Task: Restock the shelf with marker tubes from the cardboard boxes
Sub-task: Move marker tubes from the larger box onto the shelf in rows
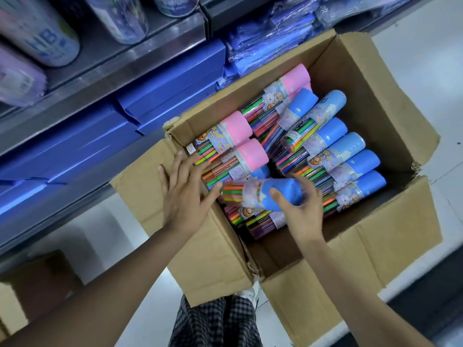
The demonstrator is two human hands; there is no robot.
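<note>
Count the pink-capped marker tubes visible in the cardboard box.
3. One pink-capped tube lies at the box's far wall; a second and a third lie side by side near the left hand. Others may be buried under the blue-capped tubes.

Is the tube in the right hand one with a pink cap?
No, the tube that the right hand grips has a blue cap; the pink-capped tubes lie in the cardboard box.

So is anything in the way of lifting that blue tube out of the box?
Nothing visible is. The right hand already grips the blue-capped marker tube, which lies on top of the other tubes in the cardboard box. The box flaps are folded open, and the left hand touches only the tube's clear end.
</note>
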